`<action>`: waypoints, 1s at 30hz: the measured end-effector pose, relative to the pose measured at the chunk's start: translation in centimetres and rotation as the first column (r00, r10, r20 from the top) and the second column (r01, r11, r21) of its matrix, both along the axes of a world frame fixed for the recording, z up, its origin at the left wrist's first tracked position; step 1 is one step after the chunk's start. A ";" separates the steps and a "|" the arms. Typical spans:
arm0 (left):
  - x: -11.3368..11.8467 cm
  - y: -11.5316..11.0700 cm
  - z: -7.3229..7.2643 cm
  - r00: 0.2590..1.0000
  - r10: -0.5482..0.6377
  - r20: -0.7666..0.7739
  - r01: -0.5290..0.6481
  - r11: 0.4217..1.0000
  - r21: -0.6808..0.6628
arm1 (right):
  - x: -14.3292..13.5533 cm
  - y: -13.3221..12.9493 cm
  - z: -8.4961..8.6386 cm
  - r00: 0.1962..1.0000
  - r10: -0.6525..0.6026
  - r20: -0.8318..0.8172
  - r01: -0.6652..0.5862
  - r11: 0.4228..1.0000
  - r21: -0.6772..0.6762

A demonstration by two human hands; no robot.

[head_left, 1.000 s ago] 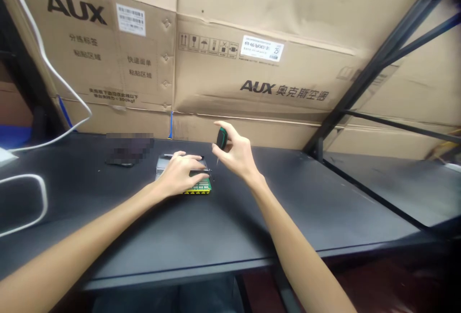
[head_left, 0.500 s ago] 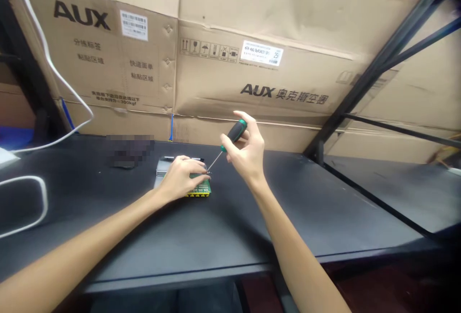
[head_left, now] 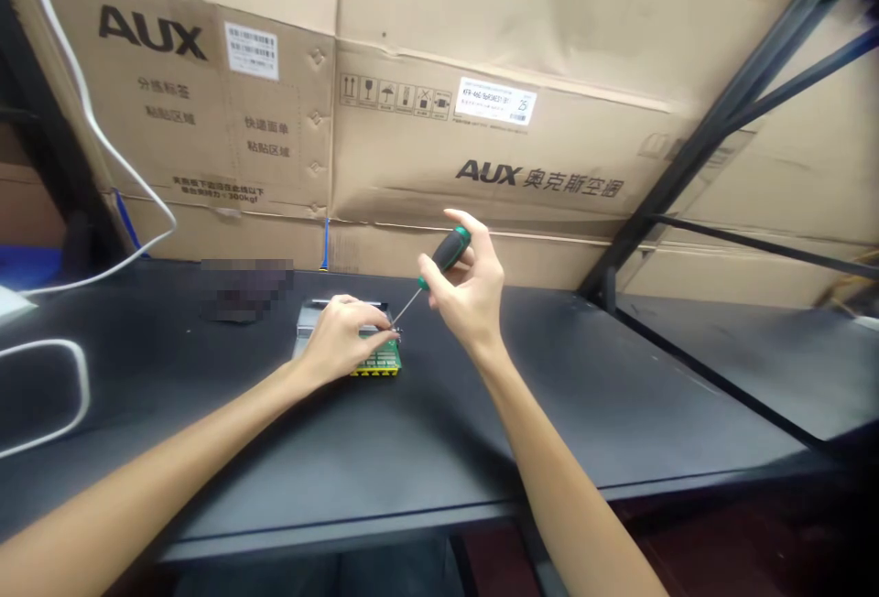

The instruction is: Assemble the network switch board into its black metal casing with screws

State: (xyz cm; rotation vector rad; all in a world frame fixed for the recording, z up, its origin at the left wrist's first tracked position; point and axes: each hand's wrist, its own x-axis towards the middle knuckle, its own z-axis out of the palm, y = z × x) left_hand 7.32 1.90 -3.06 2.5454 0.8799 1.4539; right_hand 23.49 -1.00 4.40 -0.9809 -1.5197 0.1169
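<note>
My right hand (head_left: pixel 473 290) is wrapped round the black and green handle of a screwdriver (head_left: pixel 448 254), its forefinger raised off the handle. The thin shaft slants down to the left, and its tip meets the right side of a green circuit board (head_left: pixel 385 359) with a yellow front edge. My left hand (head_left: pixel 347 331) lies across the board, thumb and forefinger closed together right at the screwdriver tip. Whatever sits between those fingertips is too small to make out. Behind and left of the board, partly under that hand, a grey metal housing (head_left: pixel 309 315) shows.
All this rests on a black tabletop (head_left: pixel 309 469). Large cardboard sheets (head_left: pixel 412 167) stand along the back. A white cable (head_left: pixel 130 167) hangs at the left, with another white loop (head_left: pixel 86 377) below it. A blurred dark object (head_left: pixel 244 290) lies behind the housing. Black shelf posts (head_left: pixel 687 157) rise at the right.
The view has shifted very slightly. Both hands, the screwdriver and the board keep almost the same places, with the tip still at the left fingertips.
</note>
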 end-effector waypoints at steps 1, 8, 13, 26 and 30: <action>0.0 0.0 0.1 1.000 0.000 -0.002 0.000 1.000 -0.015 | 0.0 0.0 0.0 1.000 -0.006 0.009 0.006 1.000 0.004; 0.0 -0.5 0.8 1.000 0.012 -0.024 -0.015 0.988 -0.152 | -0.1 -0.3 0.1 0.999 -0.022 0.047 0.021 1.000 0.012; 0.0 -0.6 1.0 1.000 -0.017 -0.014 0.014 0.983 -0.184 | 0.0 -0.2 0.0 0.996 -0.036 0.087 0.033 0.999 0.030; -3.2 -0.2 2.6 0.999 0.037 -0.003 -0.036 0.951 -0.307 | -3.4 1.1 0.2 0.994 0.011 0.107 -0.015 0.999 0.035; -6.0 -0.2 3.2 0.999 0.036 0.022 -0.028 0.959 -0.283 | -5.6 2.2 0.6 0.960 0.075 0.270 -0.089 0.995 0.042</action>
